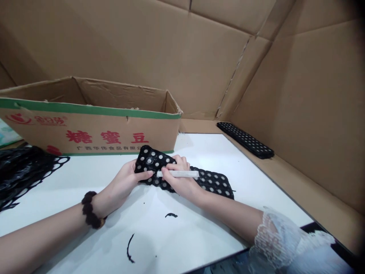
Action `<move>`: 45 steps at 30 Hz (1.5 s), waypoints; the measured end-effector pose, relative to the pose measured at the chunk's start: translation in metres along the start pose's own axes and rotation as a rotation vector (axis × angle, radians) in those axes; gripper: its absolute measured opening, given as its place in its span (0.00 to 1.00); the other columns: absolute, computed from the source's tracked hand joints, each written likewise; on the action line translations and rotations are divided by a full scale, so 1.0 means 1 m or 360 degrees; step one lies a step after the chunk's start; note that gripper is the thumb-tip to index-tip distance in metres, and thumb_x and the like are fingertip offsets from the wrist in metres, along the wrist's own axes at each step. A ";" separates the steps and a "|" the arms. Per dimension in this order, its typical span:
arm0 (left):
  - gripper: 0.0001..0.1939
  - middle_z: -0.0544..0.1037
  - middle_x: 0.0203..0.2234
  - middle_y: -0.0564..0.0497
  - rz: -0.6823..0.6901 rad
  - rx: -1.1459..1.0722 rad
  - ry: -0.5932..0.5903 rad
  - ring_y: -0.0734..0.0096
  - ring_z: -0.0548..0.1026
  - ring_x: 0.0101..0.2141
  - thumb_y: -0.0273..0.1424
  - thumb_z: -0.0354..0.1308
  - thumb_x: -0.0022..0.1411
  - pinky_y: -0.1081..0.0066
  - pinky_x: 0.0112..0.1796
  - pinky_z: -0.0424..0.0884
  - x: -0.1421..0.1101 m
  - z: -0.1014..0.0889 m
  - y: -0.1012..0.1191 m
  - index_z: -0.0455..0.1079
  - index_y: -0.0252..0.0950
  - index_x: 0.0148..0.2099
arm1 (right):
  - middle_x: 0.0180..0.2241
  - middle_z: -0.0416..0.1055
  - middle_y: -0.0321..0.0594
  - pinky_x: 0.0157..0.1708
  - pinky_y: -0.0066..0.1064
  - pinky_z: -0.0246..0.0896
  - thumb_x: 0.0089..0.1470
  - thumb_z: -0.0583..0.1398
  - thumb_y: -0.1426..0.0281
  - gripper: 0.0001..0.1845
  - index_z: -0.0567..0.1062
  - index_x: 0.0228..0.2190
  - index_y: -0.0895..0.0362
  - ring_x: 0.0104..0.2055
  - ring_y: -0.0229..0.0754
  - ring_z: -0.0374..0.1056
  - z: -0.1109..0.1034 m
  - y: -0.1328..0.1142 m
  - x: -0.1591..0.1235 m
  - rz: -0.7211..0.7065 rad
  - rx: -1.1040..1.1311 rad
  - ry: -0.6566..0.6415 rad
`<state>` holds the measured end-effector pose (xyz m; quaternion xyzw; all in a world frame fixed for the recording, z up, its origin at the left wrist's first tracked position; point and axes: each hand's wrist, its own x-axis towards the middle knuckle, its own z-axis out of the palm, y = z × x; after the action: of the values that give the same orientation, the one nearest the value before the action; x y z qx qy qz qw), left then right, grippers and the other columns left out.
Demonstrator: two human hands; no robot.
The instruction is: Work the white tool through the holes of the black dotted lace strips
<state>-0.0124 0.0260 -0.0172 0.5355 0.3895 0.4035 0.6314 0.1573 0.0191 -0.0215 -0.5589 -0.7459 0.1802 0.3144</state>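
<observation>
A long black strip with rows of pale round dots (215,182) lies across the white table, its left end tilted up. My left hand (125,182) grips that end, with the thumb on the dotted face and the other fingers mostly hidden behind. In my right hand (182,180) is a slim white pen-like tool (185,174), held between thumb and fingers. Its left tip is close to the strip's face, near my left thumb; I cannot tell whether it touches. The right hand covers the middle of the strip.
An open cardboard box (114,131) stands behind the hands. Black sheets with ring-shaped holes (25,171) are heaped at left. More dotted black strips (245,140) lie by the right cardboard wall. Curved black scraps (129,247) lie on the white tabletop (205,243).
</observation>
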 end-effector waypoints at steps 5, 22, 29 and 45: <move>0.15 0.76 0.37 0.48 -0.0040 -0.0073 -0.0058 0.61 0.73 0.36 0.27 0.60 0.49 0.66 0.37 0.66 0.003 -0.003 0.001 0.68 0.35 0.42 | 0.31 0.57 0.38 0.42 0.38 0.49 0.54 0.52 0.63 0.19 0.66 0.16 0.57 0.42 0.43 0.52 -0.003 -0.003 0.000 0.0020 0.0022 -0.0003; 0.10 0.74 0.36 0.46 -0.0206 -0.0096 -0.0328 0.66 0.71 0.36 0.29 0.61 0.51 0.69 0.39 0.67 0.007 -0.013 0.006 0.68 0.34 0.37 | 0.32 0.59 0.37 0.44 0.32 0.53 0.53 0.52 0.63 0.18 0.68 0.16 0.56 0.39 0.39 0.60 -0.016 0.013 0.006 0.0064 0.0488 0.0097; 0.16 0.70 0.28 0.55 -0.0006 -0.0093 -0.0097 0.74 0.68 0.27 0.26 0.63 0.48 0.74 0.28 0.66 0.006 -0.009 0.001 0.64 0.37 0.40 | 0.36 0.58 0.38 0.49 0.34 0.50 0.53 0.53 0.62 0.17 0.70 0.18 0.56 0.47 0.43 0.58 -0.018 0.009 0.002 0.0051 0.0484 -0.0012; 0.22 0.73 0.33 0.50 0.0115 0.0174 0.0112 0.67 0.72 0.30 0.33 0.62 0.49 0.69 0.31 0.68 0.005 -0.005 -0.007 0.61 0.36 0.45 | 0.42 0.56 0.40 0.55 0.41 0.43 0.51 0.55 0.61 0.12 0.71 0.23 0.54 0.55 0.47 0.49 -0.016 0.005 -0.001 0.0058 0.0336 -0.0017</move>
<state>-0.0141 0.0316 -0.0248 0.5682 0.4133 0.4229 0.5722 0.1716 0.0181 -0.0134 -0.5352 -0.7141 0.2665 0.3641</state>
